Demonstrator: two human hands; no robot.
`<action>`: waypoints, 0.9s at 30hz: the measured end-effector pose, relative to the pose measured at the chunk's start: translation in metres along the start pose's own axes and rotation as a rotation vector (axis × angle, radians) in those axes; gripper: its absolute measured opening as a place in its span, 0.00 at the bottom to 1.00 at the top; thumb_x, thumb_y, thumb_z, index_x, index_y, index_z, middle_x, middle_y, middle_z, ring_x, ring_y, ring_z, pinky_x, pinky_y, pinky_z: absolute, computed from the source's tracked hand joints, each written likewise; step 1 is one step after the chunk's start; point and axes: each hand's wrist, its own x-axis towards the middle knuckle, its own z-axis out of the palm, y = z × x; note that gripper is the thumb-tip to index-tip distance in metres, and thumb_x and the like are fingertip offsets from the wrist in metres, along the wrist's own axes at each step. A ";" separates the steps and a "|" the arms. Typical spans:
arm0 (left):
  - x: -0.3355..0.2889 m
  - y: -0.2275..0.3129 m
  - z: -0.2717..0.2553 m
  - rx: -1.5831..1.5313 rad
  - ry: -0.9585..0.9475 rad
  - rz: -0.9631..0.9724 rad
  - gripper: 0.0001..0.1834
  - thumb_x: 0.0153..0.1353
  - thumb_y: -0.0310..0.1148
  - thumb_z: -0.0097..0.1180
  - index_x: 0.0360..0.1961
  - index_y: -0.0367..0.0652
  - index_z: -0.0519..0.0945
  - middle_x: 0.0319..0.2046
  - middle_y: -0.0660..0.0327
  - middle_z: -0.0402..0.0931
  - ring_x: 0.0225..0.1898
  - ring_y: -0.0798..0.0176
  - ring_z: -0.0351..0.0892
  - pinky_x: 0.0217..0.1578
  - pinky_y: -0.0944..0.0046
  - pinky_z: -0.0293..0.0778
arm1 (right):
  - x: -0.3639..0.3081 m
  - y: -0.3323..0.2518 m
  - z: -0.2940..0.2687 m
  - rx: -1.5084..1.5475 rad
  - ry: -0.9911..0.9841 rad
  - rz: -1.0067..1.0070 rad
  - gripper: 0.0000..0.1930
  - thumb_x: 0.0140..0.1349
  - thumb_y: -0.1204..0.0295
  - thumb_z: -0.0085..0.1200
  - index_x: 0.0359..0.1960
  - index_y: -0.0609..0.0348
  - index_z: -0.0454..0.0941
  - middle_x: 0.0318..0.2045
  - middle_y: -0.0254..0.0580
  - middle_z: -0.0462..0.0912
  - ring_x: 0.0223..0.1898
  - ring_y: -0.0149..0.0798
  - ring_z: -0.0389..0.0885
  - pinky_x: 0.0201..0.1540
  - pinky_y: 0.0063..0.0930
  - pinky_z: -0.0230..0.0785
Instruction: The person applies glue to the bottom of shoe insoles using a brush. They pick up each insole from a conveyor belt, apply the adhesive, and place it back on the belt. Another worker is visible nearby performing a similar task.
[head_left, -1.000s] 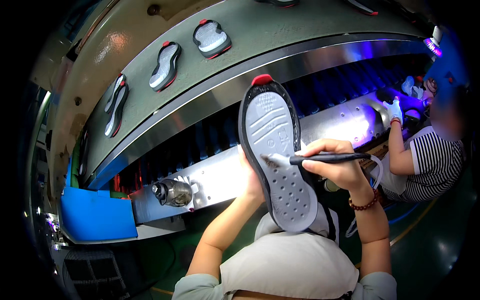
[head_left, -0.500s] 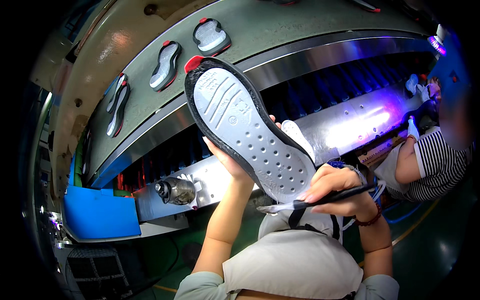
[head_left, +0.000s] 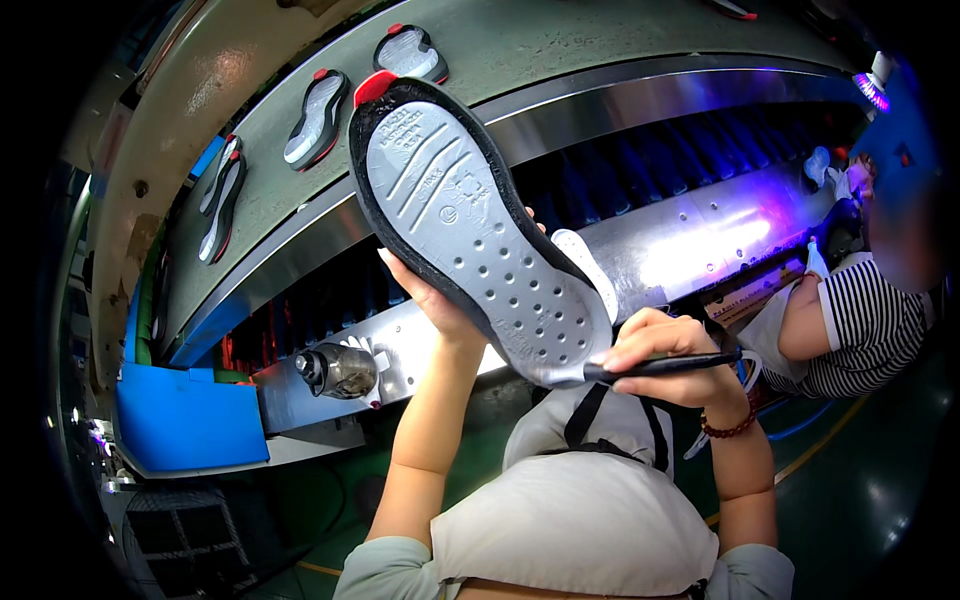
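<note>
My left hand (head_left: 440,302) grips a large shoe sole (head_left: 470,235) from behind, tilted with its broad face toward me. This sole has a grey inner face with round dimples and raised curved lines, a black rim and a red tab at its upper left end. Closed around a black-handled brush (head_left: 715,361), my right hand (head_left: 672,350) is at the sole's lower end. The brush tip meets the lower edge there; its bristles are hard to make out. Part of a white sole-shaped piece (head_left: 588,266) shows behind the held sole.
More soles (head_left: 318,118) lie on the grey-green conveyor belt (head_left: 560,50) beyond a metal rail. A dark translucent bottle (head_left: 340,370) stands on the metal shelf (head_left: 405,345) at left, beside a blue box (head_left: 190,420). Another person in a striped top (head_left: 868,320) works at right.
The brush has gone from just below the sole to its lower edge. Both hands and the sole have shifted slightly up and left in view, and the belt's soles show farther left.
</note>
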 end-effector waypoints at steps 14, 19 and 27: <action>-0.037 -0.021 -0.033 -0.374 0.010 -0.278 0.26 0.49 0.40 0.54 0.47 0.35 0.71 0.43 0.50 0.74 0.43 0.54 0.75 0.48 0.57 0.69 | 0.002 -0.002 0.015 0.357 0.133 0.210 0.08 0.47 0.84 0.58 0.31 0.66 0.77 0.35 0.48 0.80 0.40 0.35 0.78 0.46 0.25 0.68; -0.029 0.001 -0.022 -0.262 0.078 -0.536 0.27 0.46 0.31 0.54 0.50 0.35 0.68 0.43 0.49 0.74 0.42 0.55 0.76 0.47 0.61 0.70 | 0.005 -0.010 -0.008 0.246 -0.147 0.002 0.09 0.45 0.83 0.60 0.30 0.64 0.79 0.33 0.48 0.81 0.38 0.39 0.80 0.42 0.26 0.72; -0.019 0.011 0.011 0.180 0.190 -1.028 0.31 0.46 0.35 0.57 0.53 0.35 0.67 0.46 0.49 0.71 0.44 0.58 0.74 0.46 0.63 0.69 | 0.014 -0.022 -0.028 -0.072 -0.565 0.033 0.07 0.48 0.80 0.57 0.32 0.64 0.78 0.35 0.48 0.81 0.40 0.40 0.80 0.45 0.26 0.71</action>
